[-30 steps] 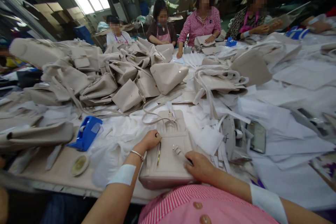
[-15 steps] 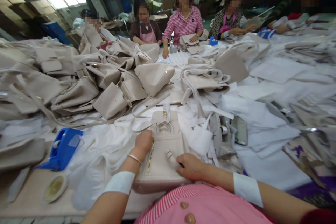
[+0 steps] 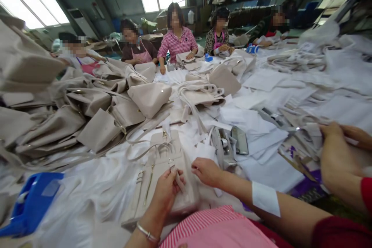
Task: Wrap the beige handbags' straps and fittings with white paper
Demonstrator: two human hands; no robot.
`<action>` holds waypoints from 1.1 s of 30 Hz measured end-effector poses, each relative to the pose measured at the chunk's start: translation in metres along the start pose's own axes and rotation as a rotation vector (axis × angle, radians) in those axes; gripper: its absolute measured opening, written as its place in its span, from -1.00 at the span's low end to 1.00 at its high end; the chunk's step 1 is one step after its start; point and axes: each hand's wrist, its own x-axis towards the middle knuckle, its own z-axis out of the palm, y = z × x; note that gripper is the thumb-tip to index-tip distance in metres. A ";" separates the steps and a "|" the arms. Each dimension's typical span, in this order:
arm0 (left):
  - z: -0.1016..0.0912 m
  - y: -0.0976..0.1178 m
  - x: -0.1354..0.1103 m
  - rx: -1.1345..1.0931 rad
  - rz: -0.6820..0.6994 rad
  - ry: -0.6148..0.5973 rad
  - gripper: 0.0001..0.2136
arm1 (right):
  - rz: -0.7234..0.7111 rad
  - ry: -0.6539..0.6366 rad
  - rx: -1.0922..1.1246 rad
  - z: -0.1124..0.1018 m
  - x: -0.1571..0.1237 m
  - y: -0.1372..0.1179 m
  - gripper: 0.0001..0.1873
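Note:
A beige handbag [image 3: 157, 178] lies flat on the table right in front of me, its looped handle pointing away. My left hand [image 3: 167, 192] rests on the bag's right half, fingers closed round a small pale strip standing up from it. My right hand [image 3: 207, 171] hovers just right of that strip, fingers curled, at the bag's right edge beside white paper; I cannot make out anything in it. Both my wrists carry white bands.
A big heap of beige bags [image 3: 87, 112] fills the left. A blue tape dispenser [image 3: 29, 203] sits at lower left. White sheets [image 3: 261, 131] cover the right, with a phone [image 3: 240, 140] among them. A neighbour's hands [image 3: 337, 155] work at right. Several people sit at the far end.
The view swung right and up. My left hand moved from the bag's zip side to its right half and closed on the strip. My right hand lifted off the bag.

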 end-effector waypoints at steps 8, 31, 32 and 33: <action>0.000 0.005 -0.024 -0.068 0.127 0.041 -0.68 | -0.120 -0.057 -0.468 0.010 0.043 0.028 -0.58; -0.015 0.004 -0.058 0.161 0.460 -0.063 -0.74 | 0.122 -0.127 0.909 0.014 0.005 -0.015 -0.61; -0.015 0.004 -0.059 0.144 0.446 -0.059 -0.73 | 0.106 -0.170 0.928 0.020 0.000 -0.021 -0.62; -0.016 0.004 -0.060 0.148 0.444 -0.044 -0.72 | 0.082 -0.210 0.944 0.022 -0.002 -0.027 -0.62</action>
